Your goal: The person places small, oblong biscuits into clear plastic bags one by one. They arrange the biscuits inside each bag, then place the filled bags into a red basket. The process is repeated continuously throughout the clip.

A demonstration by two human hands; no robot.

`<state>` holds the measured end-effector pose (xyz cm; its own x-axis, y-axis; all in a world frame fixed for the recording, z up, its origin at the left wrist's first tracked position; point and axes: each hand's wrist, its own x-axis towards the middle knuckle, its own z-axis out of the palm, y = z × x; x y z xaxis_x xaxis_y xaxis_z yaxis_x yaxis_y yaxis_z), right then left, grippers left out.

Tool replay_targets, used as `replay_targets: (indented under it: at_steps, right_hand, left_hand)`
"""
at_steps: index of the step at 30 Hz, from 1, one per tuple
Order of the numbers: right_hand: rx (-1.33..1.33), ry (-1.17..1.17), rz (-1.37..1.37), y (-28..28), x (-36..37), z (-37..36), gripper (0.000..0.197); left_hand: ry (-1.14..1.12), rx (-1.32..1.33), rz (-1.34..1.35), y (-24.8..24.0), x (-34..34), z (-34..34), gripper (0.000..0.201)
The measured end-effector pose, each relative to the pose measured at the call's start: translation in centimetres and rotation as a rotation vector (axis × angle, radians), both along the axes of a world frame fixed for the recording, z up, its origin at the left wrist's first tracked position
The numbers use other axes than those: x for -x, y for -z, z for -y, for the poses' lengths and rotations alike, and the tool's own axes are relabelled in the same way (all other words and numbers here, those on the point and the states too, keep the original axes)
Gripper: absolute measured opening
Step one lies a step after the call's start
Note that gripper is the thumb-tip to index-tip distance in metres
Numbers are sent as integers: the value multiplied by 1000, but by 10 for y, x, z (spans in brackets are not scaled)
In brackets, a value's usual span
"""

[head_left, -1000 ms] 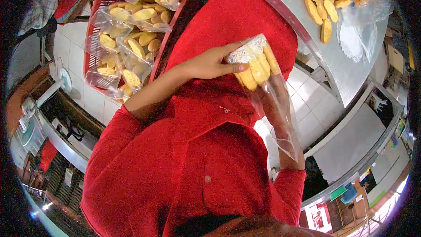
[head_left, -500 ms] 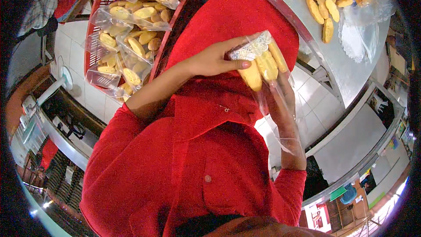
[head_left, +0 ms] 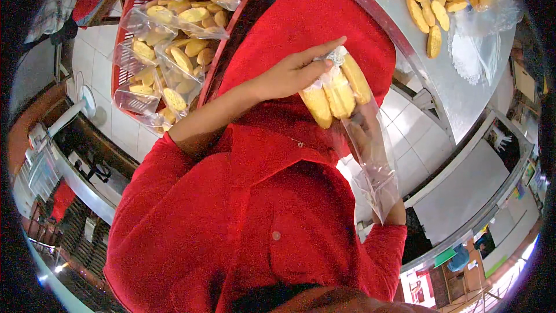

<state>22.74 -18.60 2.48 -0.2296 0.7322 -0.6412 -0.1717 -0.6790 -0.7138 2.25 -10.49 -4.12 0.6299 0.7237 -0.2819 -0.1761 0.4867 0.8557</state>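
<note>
A clear plastic bag is between my hands, its loose end trailing over my right wrist. Inside it lie several long yellow rusks, side by side. A white lace doily is bunched at the far end of the rusks. My left hand is at that end, thumb across the doily and forefinger stretched out beyond it; its other fingers are hidden. From below and behind, my right hand supports the bag with curled fingers, partly seen through the plastic.
At the left, a red plastic basket holds several filled bags of rusks. A metal table at the right carries a pile of loose rusks and a stack of white lace doilies. Red cloth covers my lap.
The doily, spread over the rusk ends before, is now bunched and mostly covered by my left hand. My left forefinger has stretched out. My right hand and the bag's loose end have shifted lower.
</note>
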Motion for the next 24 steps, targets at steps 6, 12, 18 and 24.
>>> replay_targets:
  at_steps: [6,12,18,24]
  right_hand:
    - [-168,-48,-16,11,5,-6,53]
    - [-41,-122,28,33,-10,7,57]
    - [-416,-532,360,-3,-8,-24,58]
    - [-414,-651,283,-10,-21,-36,40]
  left_hand:
    - [-56,59,4,13,-4,2,49]
    - [82,258,-14,-10,6,-5,51]
    - [-164,338,55,0,-6,0,52]
    - [64,741,244,0,5,-30,57]
